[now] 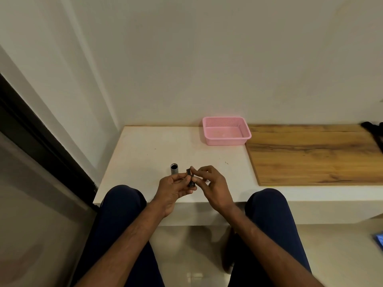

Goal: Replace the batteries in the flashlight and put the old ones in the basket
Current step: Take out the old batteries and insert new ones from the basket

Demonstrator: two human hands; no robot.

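Two hands, head view: left hand [173, 190] and right hand [212, 183] meet above the near edge of the white ledge [145, 158], between the knees.
Left grip: fingers curl round the lower end of a small dark piece [190, 179].
Right grip: thumb and forefinger pinch the upper end of that same dark piece; the other fingers are loosely spread.
Dark piece: too small to tell which part it is.
Flashlight tube [174, 170]: grey, upright on the ledge, open mouth up, just behind the left fingers.
Basket [226, 141]: pink, at the back of the ledge by the wall, beside the wooden board [310, 154].
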